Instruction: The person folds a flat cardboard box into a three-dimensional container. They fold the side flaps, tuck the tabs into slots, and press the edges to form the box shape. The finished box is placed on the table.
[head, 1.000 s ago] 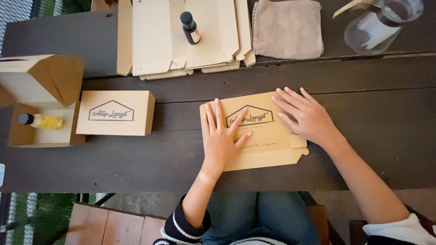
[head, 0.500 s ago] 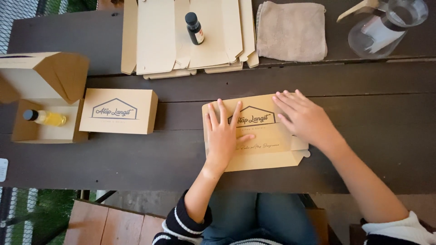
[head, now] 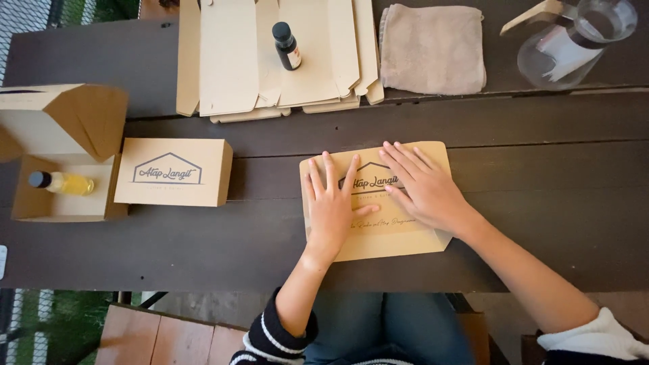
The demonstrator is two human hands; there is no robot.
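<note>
From the head view, both hands lie flat and open, holding nothing, on a flat unfolded box (head: 378, 240) near the front edge of the desk (head: 541, 203). The left hand (head: 332, 203) presses its left part, the right hand (head: 422, 189) its upper right part. This box is not yet shaped. Toward the left edge a closed box (head: 174, 172) looks finished, and an open box (head: 57, 162) holds a yellow bottle (head: 64, 182). At the back edge, a pile of flat boxes (head: 236, 61) with a dark bottle (head: 286, 46) waits.
</note>
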